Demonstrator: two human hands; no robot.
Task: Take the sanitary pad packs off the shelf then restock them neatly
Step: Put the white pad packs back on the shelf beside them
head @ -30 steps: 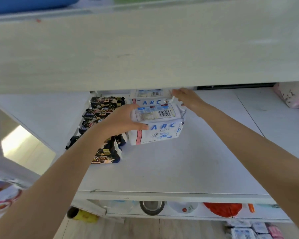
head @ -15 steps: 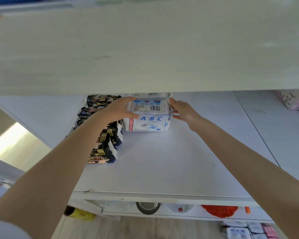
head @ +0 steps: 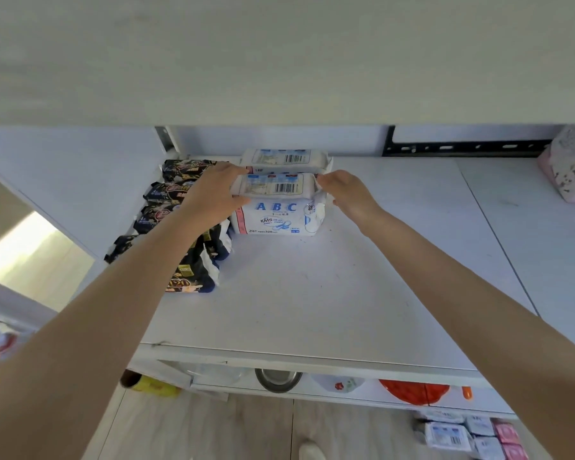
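The left fingers (head: 228,172) curl over the top left end of the front pad pack (head: 273,209), thumb underneath at its side, so the left hand (head: 213,194) grips it. The right fingers (head: 322,182) are bent and pinch the crimped right end of the same pack, with the right hand (head: 347,194) just beside it. Both forearms reach in straight from the lower corners. The front pad pack stands on the white shelf (head: 312,293), its ABC face forward, touching a second pad pack (head: 284,159) directly behind it. A row of black packs (head: 186,234) lies just left, partly under the left arm. A pink pack (head: 568,171) sits well apart at the far right. The upper shelf board (head: 279,61) fills the top of the view. Below, a metal bowl (head: 278,380) and a red item (head: 414,391) sit on a lower shelf, and more packs (head: 462,433) rest on the wooden floor (head: 213,433).
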